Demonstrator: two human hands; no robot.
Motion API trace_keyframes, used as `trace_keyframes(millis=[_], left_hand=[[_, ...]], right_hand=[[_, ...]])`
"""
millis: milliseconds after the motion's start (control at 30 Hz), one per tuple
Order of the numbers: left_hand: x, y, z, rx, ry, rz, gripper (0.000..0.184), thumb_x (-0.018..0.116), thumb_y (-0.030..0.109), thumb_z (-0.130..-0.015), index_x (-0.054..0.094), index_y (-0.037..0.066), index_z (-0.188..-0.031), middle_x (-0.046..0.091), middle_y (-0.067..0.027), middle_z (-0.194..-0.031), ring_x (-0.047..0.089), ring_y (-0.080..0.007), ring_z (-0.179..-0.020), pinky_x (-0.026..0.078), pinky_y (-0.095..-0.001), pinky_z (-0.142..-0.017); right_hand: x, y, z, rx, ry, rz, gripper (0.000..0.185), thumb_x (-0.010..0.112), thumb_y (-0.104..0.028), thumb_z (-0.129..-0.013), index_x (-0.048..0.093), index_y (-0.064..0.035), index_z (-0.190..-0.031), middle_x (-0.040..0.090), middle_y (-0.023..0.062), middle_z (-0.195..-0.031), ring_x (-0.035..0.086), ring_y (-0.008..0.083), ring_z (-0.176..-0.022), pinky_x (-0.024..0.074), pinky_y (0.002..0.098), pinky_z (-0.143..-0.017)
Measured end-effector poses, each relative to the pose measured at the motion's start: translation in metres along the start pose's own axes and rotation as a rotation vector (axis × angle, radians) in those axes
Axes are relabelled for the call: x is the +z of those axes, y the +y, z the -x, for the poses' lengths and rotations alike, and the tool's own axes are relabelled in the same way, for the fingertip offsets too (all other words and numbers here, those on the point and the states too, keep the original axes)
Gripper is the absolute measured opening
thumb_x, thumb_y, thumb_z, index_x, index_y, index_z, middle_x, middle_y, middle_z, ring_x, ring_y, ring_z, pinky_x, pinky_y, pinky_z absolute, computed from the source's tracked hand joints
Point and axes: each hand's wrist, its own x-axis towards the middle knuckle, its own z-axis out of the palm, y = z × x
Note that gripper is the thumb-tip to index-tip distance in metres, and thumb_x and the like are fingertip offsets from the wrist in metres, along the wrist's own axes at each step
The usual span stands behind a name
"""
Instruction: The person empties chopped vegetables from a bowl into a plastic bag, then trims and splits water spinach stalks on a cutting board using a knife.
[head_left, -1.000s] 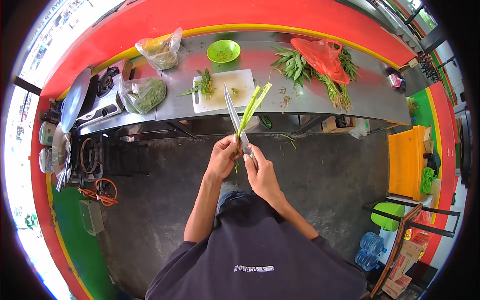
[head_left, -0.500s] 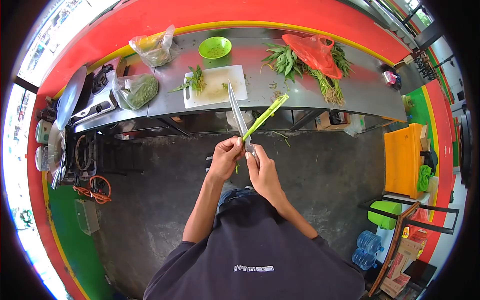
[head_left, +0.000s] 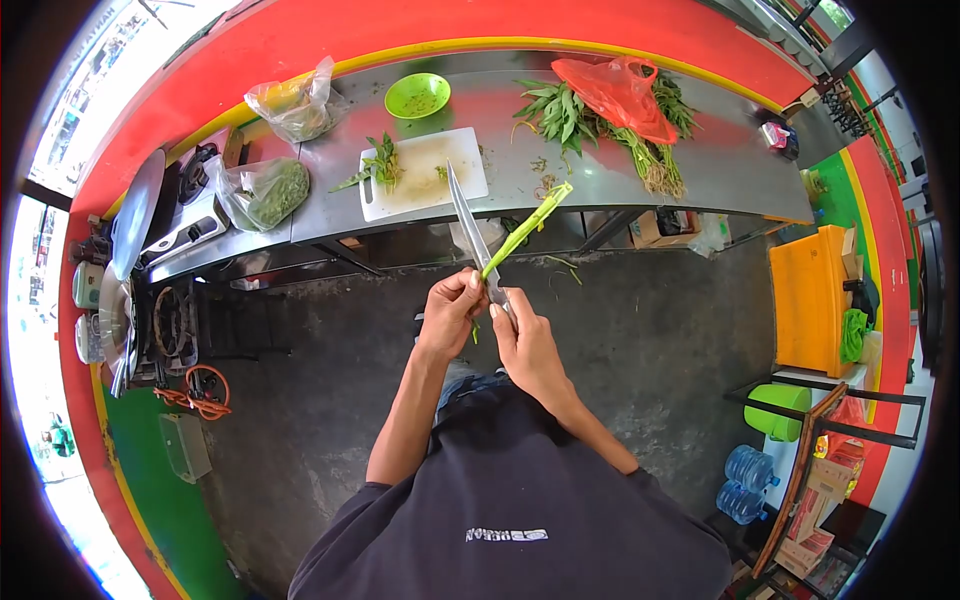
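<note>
My left hand [head_left: 452, 308] pinches the lower end of a bundle of green vegetable stems [head_left: 524, 236], which slants up to the right. In my right hand [head_left: 524, 338] is the handle of a knife [head_left: 466, 217], its long blade pointing up and away toward the counter. Blade and stems cross just above my fingers. Beyond the knife tip lies a white cutting board [head_left: 420, 202] with some cut leafy greens [head_left: 383, 163] on its left side.
On the steel counter [head_left: 350, 222] stand a green bowl [head_left: 417, 95], a bag of chopped greens [head_left: 272, 195], another plastic bag [head_left: 298, 108] and leafy bunches [head_left: 565, 115] under a red bag [head_left: 622, 95]. A stove [head_left: 190, 215] is at left, an orange container [head_left: 808, 300] at right.
The view has shifted slightly, so the counter and its objects sit a little further left and up. Both hands keep their hold on the stems and the knife.
</note>
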Motion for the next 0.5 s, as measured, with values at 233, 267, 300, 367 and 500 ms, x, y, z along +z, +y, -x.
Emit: trace_keyframes(millis=[233,267,300,367,500], left_hand=[[-0.005,0.009,0.001,0.013,0.024,-0.017,0.023,0.06,0.019,-0.103,0.068,0.005,-0.086,0.057,0.0018,-0.078,0.045,-0.0083,-0.068,0.037,-0.0239,-0.062],[-0.006,0.01,0.002,0.013,0.033,-0.016,0.023,0.06,0.019,-0.103,0.068,0.005,-0.087,0.057,0.0018,-0.077,0.046,-0.0082,-0.068,0.036,-0.0235,-0.061],[-0.009,0.01,0.002,0.013,0.035,-0.015,0.023,0.06,0.019,-0.103,0.068,0.005,-0.087,0.057,0.0018,-0.077,0.046,-0.0082,-0.068,0.036,-0.0235,-0.061],[-0.015,0.01,0.0,0.032,0.054,0.031,0.022,0.061,0.019,-0.103,0.069,0.005,-0.089,0.058,0.0015,-0.077,0.047,-0.008,-0.068,0.037,-0.0234,-0.061],[-0.018,0.017,0.001,0.02,-0.002,0.004,0.02,0.06,0.023,-0.104,0.068,0.008,-0.094,0.064,0.0018,-0.08,0.053,-0.0069,-0.069,0.04,-0.023,-0.062]], right_hand=[[0.006,0.0,0.001,0.015,-0.022,0.039,0.02,0.055,-0.011,-0.103,0.053,0.0005,-0.118,0.044,0.0106,-0.061,0.041,0.0155,-0.049,0.036,0.0358,-0.05],[0.007,0.002,0.002,0.029,-0.034,0.05,0.02,0.055,-0.011,-0.103,0.053,0.0005,-0.119,0.045,0.0107,-0.061,0.041,0.0158,-0.049,0.0362,0.0359,-0.05],[0.008,0.003,0.003,0.03,-0.036,0.05,0.02,0.055,-0.011,-0.103,0.053,0.0005,-0.119,0.045,0.0107,-0.061,0.041,0.0158,-0.049,0.0362,0.0359,-0.05],[0.01,0.005,0.007,0.028,-0.055,0.056,0.02,0.055,-0.012,-0.103,0.053,0.0006,-0.119,0.045,0.0109,-0.061,0.041,0.016,-0.049,0.0364,0.0356,-0.05],[0.012,0.004,0.012,0.067,-0.088,0.05,0.02,0.055,-0.012,-0.103,0.054,0.0006,-0.118,0.045,0.01,-0.061,0.041,0.0151,-0.05,0.0367,0.0351,-0.05]])
